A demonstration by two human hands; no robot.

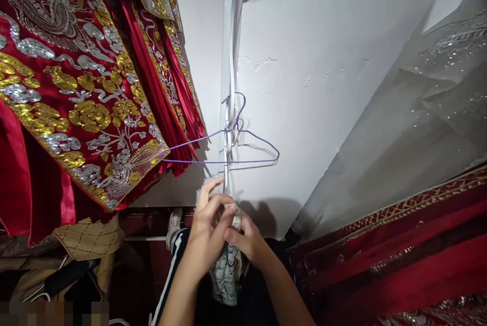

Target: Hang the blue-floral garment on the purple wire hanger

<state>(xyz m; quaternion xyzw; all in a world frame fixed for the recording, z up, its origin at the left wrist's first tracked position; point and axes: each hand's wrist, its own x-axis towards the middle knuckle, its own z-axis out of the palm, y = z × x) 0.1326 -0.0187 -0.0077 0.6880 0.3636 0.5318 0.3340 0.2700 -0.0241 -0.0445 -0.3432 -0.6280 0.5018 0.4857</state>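
Observation:
In the head view, my left hand [209,224] and my right hand [247,239] are close together at the lower middle. Both are closed on a crumpled pale grey-green patterned cloth [224,283], which hangs below them. A thin pale loop stands out at the cloth's top, between the fingers. Some fingertips of my left hand are raised and slightly blurred. Just above the hands, a purple wire hanger [194,161] with nothing on it hangs from a white strap or cord [231,46] along the wall.
Red garments with gold and silver embroidery [91,112] hang at the left. To the right are a sheer sparkling fabric [437,107] and dark red decorated cloth [418,245]. A beige quilted item [91,238] lies low at the left, near a white shoe [175,219].

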